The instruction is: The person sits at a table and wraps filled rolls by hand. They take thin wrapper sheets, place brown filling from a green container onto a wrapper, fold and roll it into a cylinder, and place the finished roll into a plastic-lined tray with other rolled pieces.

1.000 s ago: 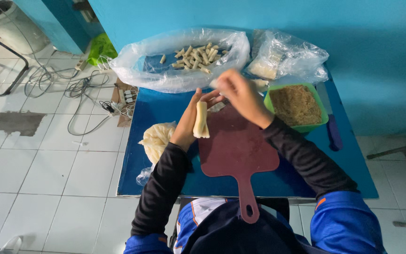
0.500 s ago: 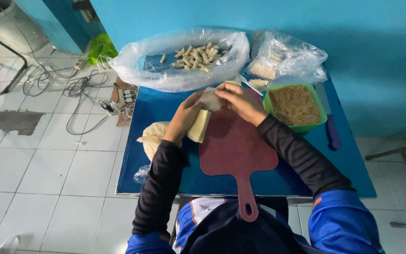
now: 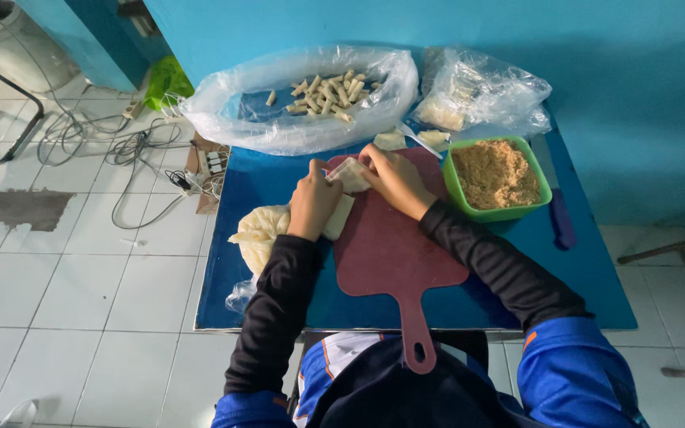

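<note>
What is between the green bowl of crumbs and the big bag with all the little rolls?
In the head view, between the green bowl and the big bag of rolls lie two small pale pieces and a bare bit of blue table.

Single head view, steep downward, mid-range over blue table (image 3: 580, 277).

blue table (image 3: 279, 178) | maroon board (image 3: 394, 254) | green tub (image 3: 499, 208) | two plastic bags (image 3: 279, 119), perhaps rolls inside
</note>
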Available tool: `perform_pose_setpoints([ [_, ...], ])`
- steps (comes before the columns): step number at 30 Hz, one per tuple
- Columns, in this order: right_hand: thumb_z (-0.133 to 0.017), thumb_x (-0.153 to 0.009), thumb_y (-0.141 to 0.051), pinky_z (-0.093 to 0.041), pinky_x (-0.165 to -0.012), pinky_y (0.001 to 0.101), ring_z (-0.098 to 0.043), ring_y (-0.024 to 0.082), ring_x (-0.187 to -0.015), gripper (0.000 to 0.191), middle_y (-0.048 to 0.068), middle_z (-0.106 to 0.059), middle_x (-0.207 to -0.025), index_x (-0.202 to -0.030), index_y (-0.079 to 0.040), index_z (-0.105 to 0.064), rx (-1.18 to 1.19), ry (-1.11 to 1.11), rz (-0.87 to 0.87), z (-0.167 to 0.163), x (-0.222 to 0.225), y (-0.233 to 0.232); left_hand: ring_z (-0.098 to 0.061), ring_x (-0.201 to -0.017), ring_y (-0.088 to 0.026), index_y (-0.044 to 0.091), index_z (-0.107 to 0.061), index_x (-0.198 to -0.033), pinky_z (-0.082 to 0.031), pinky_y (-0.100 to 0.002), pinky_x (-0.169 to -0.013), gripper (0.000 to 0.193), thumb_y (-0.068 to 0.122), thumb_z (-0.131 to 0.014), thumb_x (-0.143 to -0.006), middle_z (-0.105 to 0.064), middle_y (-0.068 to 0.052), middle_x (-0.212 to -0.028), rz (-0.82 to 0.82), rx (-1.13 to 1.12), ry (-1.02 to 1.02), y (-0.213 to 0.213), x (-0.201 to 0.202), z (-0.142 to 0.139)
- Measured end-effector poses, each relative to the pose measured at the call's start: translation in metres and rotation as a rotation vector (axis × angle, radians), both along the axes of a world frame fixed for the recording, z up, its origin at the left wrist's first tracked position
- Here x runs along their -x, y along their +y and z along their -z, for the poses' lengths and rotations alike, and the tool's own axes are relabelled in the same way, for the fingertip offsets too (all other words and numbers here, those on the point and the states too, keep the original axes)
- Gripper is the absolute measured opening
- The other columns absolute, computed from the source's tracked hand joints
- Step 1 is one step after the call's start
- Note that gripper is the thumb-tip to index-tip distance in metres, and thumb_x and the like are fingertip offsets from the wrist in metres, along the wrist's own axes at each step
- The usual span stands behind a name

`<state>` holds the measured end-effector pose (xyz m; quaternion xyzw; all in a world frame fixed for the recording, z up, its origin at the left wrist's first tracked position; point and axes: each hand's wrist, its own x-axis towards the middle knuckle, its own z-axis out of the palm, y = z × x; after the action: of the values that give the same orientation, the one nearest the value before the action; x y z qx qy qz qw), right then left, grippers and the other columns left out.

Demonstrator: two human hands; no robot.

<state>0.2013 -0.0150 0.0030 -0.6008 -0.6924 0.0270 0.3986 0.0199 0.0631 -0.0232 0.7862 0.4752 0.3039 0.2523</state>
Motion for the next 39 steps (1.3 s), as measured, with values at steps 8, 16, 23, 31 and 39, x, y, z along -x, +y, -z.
perform_pose_setpoints([
  [8, -0.072, -0.093, -0.015, -0.053, -0.067, 0.043, -0.071, 0.032, -0.084, 0.02, 0.012, -0.07, -0.093, -0.106, -0.008, -0.059, -0.029, 0.002, -0.042, 0.003, -0.001, 0.001, -0.071, -0.089, -0.045, 0.01, -0.052, -0.122, -0.056, -0.053, -0.074, 0.043, 0.031, -0.064, -0.087, -0.074, -0.023, -0.095, 0.016, 0.008, 0.048, -0.003, 0.0, 0.0],
  [16, -0.07, -0.094, -0.013, -0.052, -0.066, 0.0435, -0.07, 0.032, -0.082, 0.011, 0.011, -0.068, -0.092, -0.101, -0.009, -0.062, -0.002, -0.022, -0.039, -0.003, 0.001, -0.003, -0.072, -0.089, -0.044, 0.01, -0.052, -0.119, -0.057, -0.052, -0.076, 0.041, 0.032, -0.064, -0.087, -0.074, -0.023, -0.093, 0.031, 0.024, 0.063, -0.004, 0.001, 0.001],
  [23, -0.069, -0.095, -0.015, -0.052, -0.064, 0.0447, -0.068, 0.033, -0.08, 0.008, 0.01, -0.065, -0.089, -0.1, -0.012, -0.064, -0.032, -0.074, -0.001, -0.009, 0.006, -0.007, -0.071, -0.088, -0.046, 0.007, -0.049, -0.121, -0.057, -0.053, -0.075, 0.048, 0.035, -0.066, -0.085, -0.073, -0.026, -0.094, -0.003, 0.03, 0.126, -0.01, 0.001, -0.006],
  [31, -0.067, -0.1, -0.018, -0.052, -0.071, 0.0402, -0.067, 0.03, -0.086, 0.008, 0.011, -0.062, -0.095, -0.101, -0.01, -0.066, -0.194, -0.127, 0.058, -0.018, 0.006, -0.005, -0.075, -0.086, -0.038, 0.005, -0.056, -0.121, -0.058, -0.044, -0.074, 0.039, 0.036, -0.064, -0.1, -0.075, -0.022, -0.092, -0.048, 0.128, -0.201, -0.001, 0.009, -0.018],
  [39, -0.062, -0.104, -0.01, -0.053, -0.092, 0.0349, -0.063, 0.021, -0.11, 0.02, 0.003, -0.062, -0.119, -0.123, -0.005, -0.061, -0.357, 0.283, -0.043, -0.054, 0.028, -0.018, -0.062, -0.118, -0.02, -0.004, -0.051, -0.142, -0.053, -0.032, -0.097, 0.039, 0.011, -0.054, -0.106, -0.062, -0.012, -0.13, 0.592, 0.89, -1.227, 0.012, 0.016, -0.019],
])
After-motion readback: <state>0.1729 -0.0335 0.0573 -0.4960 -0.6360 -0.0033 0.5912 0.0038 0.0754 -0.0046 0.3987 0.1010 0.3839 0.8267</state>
